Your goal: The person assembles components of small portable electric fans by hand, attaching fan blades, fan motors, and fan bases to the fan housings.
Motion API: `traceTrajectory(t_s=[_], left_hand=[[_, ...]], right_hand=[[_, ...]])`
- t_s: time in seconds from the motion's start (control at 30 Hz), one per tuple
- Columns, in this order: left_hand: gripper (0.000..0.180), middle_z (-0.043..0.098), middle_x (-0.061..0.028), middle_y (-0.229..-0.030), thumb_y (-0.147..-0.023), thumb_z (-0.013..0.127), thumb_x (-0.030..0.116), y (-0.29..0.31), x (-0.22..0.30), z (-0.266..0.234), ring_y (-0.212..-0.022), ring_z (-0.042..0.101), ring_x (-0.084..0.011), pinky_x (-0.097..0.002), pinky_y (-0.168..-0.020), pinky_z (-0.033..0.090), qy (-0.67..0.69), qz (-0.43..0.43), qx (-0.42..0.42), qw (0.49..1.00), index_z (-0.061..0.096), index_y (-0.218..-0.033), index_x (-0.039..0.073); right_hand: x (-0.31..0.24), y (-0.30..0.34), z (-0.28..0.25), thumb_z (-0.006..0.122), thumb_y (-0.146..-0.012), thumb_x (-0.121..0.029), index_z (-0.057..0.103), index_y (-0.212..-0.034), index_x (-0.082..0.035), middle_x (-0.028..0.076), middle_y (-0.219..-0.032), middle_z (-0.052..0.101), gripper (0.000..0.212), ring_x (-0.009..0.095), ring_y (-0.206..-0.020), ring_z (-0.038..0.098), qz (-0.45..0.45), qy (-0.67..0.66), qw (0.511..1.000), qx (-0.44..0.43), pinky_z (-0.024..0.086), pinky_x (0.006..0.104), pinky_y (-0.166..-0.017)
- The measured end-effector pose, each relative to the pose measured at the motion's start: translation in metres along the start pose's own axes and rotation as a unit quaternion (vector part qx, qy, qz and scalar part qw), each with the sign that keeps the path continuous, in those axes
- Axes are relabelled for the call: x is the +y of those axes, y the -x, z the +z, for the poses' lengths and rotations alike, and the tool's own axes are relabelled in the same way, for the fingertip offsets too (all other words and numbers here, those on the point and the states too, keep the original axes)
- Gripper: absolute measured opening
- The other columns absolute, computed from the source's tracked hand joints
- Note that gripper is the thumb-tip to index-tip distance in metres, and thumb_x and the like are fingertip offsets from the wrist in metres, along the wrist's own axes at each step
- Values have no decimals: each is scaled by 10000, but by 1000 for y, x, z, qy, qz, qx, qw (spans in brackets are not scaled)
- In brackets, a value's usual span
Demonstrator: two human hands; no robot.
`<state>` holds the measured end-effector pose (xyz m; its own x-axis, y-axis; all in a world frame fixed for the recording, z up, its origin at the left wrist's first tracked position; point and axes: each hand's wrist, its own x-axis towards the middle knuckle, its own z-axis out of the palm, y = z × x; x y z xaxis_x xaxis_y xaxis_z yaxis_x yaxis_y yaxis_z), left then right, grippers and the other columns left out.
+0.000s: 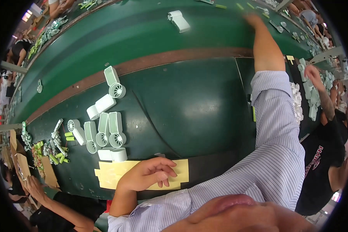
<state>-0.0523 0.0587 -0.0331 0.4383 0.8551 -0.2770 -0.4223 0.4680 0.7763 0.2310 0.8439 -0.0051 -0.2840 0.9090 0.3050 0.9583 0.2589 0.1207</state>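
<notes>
Left hand: resting loosely curled and empty on the yellow sheet at the near edge of the green table.
Fan housings: a pale cluster lying just beyond the yellow sheet, left of the hand.
Handling: judged light, rigid, smooth plastic; best gripped by the flat block end, not the thin grille.
Right hand: stretched far across the table, blurred; grip cannot be told.
Far housing: alone, left of that hand.
</notes>
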Motion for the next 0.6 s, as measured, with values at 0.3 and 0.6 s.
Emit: traceTrajectory(t_s=[0.3,0.6], left_hand=[[351,634,-177,-1111,-974,511,129,2,0,-1,-837,674,-207,-294,-696,536,11,27,24,999,479,-1285,-30],[346,639,-102,-1009,-948,608,177,7,4,25,-806,635,-137,-268,-681,519,-78,-23,97,992,505,-1220,-10]], right_hand=[[-162,-2,-3,701,-794,-149,553,-1175,23,148,-908,643,443,196,-794,634,-328,-601,685,-248,514,353,-648],[-211,102,-71,645,-818,-427,661,-920,-120,5,-916,628,324,145,-796,585,58,-519,814,-254,461,343,-673]])
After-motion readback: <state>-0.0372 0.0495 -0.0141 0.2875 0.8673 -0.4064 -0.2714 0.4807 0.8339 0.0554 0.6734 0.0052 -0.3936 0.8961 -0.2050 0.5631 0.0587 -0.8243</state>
